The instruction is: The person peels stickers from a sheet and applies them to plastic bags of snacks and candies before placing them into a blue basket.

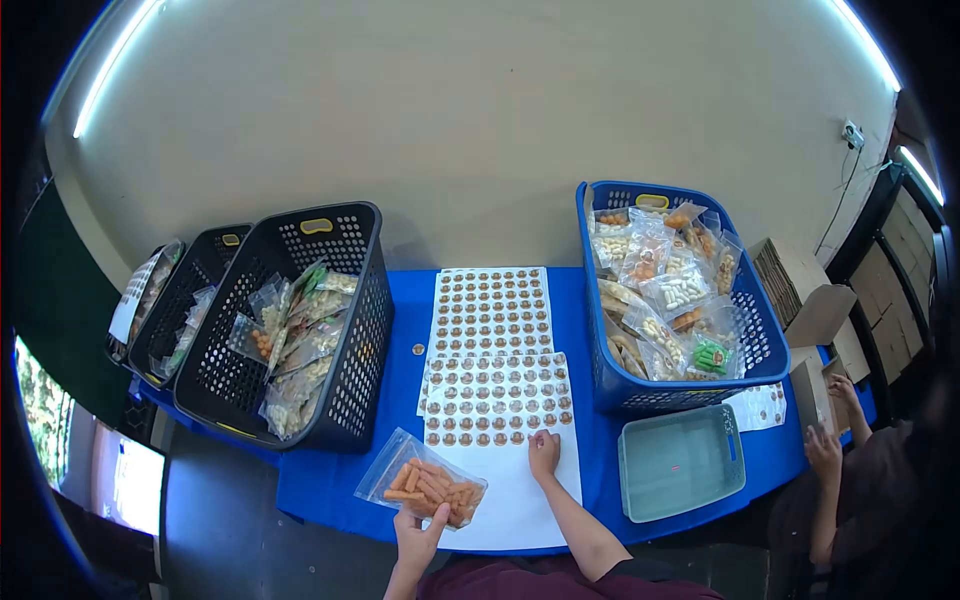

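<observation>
My left hand (pixel 420 535) grips the lower edge of a clear plastic bag (pixel 425 482) filled with orange-brown stick-shaped snacks, thumb on top. The bag is tilted over the lower left part of a sticker sheet. My right hand (pixel 543 453) rests at the lower right end of the sticker rows, its fingers closed; whatever they pinch is too small to make out. Round brown stickers fill the upper part of this front sheet (pixel 500 480), and its lower part is bare white. Another sticker sheet (pixel 493 310) lies behind it. One loose round sticker (pixel 418 350) is on the blue cloth.
Black baskets (pixel 335 330) with snack bags stand at left. A blue basket (pixel 640 392) full of bags is at right, before it a translucent green tray (pixel 682 465). Another person's hands (pixel 835 440) are near cardboard boxes (pixel 820 315) at far right.
</observation>
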The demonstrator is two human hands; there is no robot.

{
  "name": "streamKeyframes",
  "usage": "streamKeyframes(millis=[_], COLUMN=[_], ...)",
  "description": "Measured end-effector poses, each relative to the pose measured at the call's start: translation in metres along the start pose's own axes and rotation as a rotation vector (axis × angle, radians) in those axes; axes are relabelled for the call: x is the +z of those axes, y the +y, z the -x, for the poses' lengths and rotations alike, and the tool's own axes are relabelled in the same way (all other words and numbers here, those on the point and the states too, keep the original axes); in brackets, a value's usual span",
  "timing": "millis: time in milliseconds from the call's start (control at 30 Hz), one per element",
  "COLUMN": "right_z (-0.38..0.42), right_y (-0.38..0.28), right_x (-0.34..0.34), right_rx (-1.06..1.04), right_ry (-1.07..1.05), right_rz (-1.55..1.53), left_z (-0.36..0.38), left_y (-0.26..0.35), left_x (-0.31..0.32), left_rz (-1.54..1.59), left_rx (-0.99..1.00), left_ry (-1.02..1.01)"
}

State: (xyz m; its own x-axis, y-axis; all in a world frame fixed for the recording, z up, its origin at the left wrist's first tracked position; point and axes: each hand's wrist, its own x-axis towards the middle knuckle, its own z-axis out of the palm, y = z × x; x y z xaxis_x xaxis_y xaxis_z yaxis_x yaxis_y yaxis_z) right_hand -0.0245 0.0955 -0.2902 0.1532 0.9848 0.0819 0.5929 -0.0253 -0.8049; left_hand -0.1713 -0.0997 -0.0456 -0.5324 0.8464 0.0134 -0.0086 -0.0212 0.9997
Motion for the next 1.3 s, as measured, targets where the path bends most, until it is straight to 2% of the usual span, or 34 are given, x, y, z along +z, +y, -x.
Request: streamKeyframes(millis=[100,200,333,367,467,567,700,900,1000,1100,1200,1300], right_z=[0.002,-0.004,-0.011,-0.012,0.001,0.035,0.101,0.154,0.151,0.143,0.141,0.144], right_y=[0.007,0.018,0.025,0.026,-0.008,-0.038,-0.051,-0.098,-0.127,-0.146,-0.168,-0.192], right_x=[0.001,0.004,-0.015,-0.022,-0.047,-0.064,-0.079,-0.115,-0.129,-0.141,-0.152,-0.161], right_rx=[-0.039,-0.010,0.290,0.293,0.446,0.526,0.501,0.678,0.671,0.553,0.465,0.359], right_ry=[-0.044,-0.100,-0.441,-0.526,-0.445,-0.391,-0.499,-0.517,-0.478,-0.513,-0.535,-0.559], right_rz=[-0.012,-0.222,-0.553,-0.588,-0.566,-0.683,-0.879,-1.326,-1.461,-1.523,-1.491,-1.355], left_z=[-0.008,-0.016,-0.023,-0.022,-0.022,-0.021,-0.019,-0.012,-0.012,-0.018,-0.020,-0.020], left_y=[-0.008,-0.009,-0.010,-0.010,-0.010,-0.012,-0.018,-0.010,-0.010,0.000,-0.003,-0.011], left_x=[-0.012,-0.024,-0.043,-0.048,-0.058,-0.065,-0.070,-0.069,-0.068,-0.066,-0.058,-0.047], left_rz=[0.022,0.011,-0.027,-0.035,0.024,0.091,0.135,0.221,0.113,-0.034,0.038,0.294], left_rx=[0.004,0.010,0.030,0.036,0.037,0.023,0.000,-0.084,-0.164,-0.249,-0.203,-0.186], left_ry=[-0.032,-0.066,-0.128,-0.144,-0.175,-0.211,-0.305,-0.373,-0.390,-0.578,-0.568,-0.482])
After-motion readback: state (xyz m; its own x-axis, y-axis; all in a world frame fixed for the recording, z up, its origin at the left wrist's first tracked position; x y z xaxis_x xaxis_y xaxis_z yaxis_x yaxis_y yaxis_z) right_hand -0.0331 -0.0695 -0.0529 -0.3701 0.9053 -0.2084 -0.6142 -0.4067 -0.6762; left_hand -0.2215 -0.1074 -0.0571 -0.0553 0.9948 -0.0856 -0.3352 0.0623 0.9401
